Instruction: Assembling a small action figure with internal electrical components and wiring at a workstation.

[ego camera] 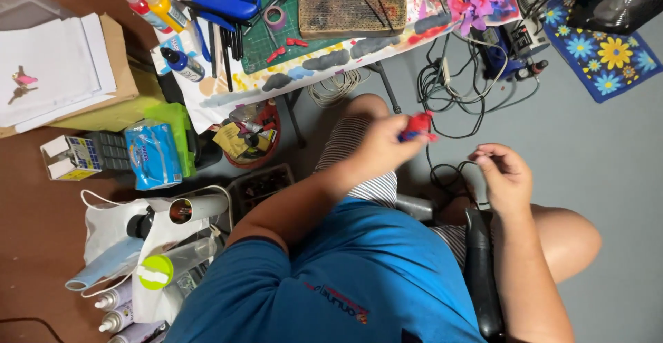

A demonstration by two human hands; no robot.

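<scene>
A: Landmark first. The paint-smeared work table point(324, 67) runs along the top edge. What sits on it?

B: A green cutting mat point(266, 29), and on that a brown woven square pad point(352, 1) stuck with dark needles. Left of the pad lie blue-handled pliers point(224, 4) and a row of small squeeze bottles point(155, 1) with red and yellow tops.

A: Containers below the table?

B: Under its left end, a red round bin point(266, 132) stuffed with crumpled wrappers. Left of that bin, a lime-green box point(173, 125) with a blue plastic pack of tissues point(153, 155) leaning on it. Further down from the table, a white plastic bag point(114, 229) holds spray cans and a bottle with a green cap.

A: Hands?

B: Left hand point(380, 148), below the table's right half, is closed round a small red-and-blue object point(416, 126); its form is too blurred to tell. Right hand point(503, 174), further right, has fingertips pinched narrow on a thin black cord point(452, 165) trailing up toward the tangle of cables under the table.
</scene>
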